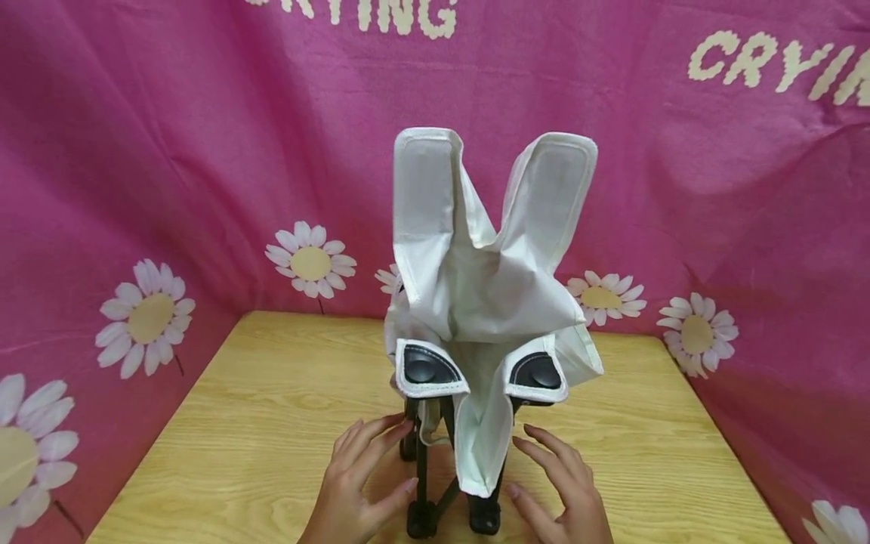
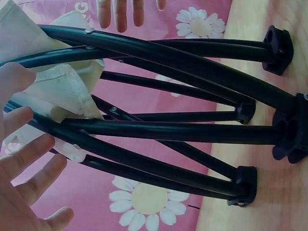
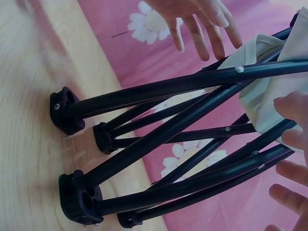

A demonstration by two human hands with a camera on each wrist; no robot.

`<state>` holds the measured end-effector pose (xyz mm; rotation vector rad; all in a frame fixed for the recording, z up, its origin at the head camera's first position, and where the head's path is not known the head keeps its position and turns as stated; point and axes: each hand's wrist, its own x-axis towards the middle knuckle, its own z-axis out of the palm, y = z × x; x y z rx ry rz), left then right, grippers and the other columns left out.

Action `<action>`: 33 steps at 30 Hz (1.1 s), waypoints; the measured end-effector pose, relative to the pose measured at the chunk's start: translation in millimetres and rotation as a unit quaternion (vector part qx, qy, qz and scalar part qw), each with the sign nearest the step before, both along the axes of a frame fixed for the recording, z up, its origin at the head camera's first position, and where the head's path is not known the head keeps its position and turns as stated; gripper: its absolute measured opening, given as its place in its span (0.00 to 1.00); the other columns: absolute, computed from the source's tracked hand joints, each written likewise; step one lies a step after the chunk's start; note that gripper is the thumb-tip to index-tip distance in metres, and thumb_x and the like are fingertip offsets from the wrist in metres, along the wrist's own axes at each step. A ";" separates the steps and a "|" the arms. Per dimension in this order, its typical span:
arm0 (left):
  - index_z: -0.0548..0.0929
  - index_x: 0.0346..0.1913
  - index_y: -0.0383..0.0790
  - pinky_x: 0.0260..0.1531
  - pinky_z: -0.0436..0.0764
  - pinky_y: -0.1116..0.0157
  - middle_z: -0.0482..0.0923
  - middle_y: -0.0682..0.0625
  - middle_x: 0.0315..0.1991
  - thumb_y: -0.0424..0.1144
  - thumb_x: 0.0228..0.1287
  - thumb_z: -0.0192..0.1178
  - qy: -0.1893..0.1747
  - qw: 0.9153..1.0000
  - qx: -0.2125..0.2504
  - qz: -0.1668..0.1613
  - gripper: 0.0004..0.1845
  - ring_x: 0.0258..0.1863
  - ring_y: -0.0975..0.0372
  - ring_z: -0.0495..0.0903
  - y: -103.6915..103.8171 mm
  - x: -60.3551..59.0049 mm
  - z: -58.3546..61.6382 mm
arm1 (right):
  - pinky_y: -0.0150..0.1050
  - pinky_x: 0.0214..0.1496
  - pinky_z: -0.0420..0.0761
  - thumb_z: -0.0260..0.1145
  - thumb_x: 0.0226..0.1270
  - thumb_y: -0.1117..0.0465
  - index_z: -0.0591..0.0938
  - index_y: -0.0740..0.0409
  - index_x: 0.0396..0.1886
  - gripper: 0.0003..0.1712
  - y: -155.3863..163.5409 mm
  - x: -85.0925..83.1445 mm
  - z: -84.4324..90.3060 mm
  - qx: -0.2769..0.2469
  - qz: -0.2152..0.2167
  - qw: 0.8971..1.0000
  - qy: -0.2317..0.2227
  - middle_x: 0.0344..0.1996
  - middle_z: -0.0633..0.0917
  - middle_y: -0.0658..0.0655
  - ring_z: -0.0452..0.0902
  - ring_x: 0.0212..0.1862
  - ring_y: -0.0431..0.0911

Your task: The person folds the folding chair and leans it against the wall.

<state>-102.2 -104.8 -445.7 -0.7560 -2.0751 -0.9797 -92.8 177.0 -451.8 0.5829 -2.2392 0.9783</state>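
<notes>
A small folding chair (image 1: 485, 295) with white fabric and a black tube frame stands partly folded in the middle of the table. Two fabric flaps rise at its back, and black corner patches (image 1: 430, 366) show at the front. Beside its left legs is my left hand (image 1: 363, 476), fingers spread and fingertips close to the tubes. My right hand (image 1: 564, 483) mirrors it on the other side, fingers apart and relaxed. Both wrist views show the crossed black legs (image 2: 183, 132) running down to plastic feet (image 3: 79, 197) on the tabletop. Neither hand grips anything.
Under the chair is a pale wooden table (image 1: 285, 378). A pink cloth (image 1: 204, 189) with daisies and cream lettering hangs behind the table and along both sides.
</notes>
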 end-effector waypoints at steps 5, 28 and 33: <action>0.79 0.59 0.44 0.50 0.67 0.40 0.76 0.49 0.58 0.50 0.58 0.67 0.000 1.000 -0.012 0.011 0.27 0.55 0.58 0.76 1.0 -0.6 -4.7 | 0.38 0.49 0.63 0.79 0.43 0.63 0.81 0.48 0.56 0.35 -1.4 -1.6 -3.8 0.009 -0.003 1.000 -0.001 0.58 0.78 0.52 0.71 0.58 0.42; 0.80 0.58 0.52 0.46 0.69 0.38 0.78 0.49 0.53 0.52 0.59 0.67 -0.022 0.998 -0.048 0.023 0.24 0.51 0.58 0.78 -3.8 -7.3 -47.4 | 0.52 0.44 0.69 0.80 0.42 0.60 0.82 0.44 0.54 0.33 0.5 -6.8 -38.0 0.046 -0.004 0.999 -0.027 0.55 0.80 0.55 0.75 0.54 0.50; 0.81 0.57 0.52 0.45 0.70 0.40 0.78 0.51 0.51 0.54 0.59 0.67 -0.022 0.998 -0.052 0.023 0.24 0.48 0.58 0.78 -2.1 -6.9 -58.3 | 0.54 0.43 0.72 0.81 0.41 0.58 0.82 0.44 0.53 0.34 -1.9 -9.4 -48.2 0.052 -0.006 0.998 -0.016 0.54 0.80 0.54 0.77 0.53 0.51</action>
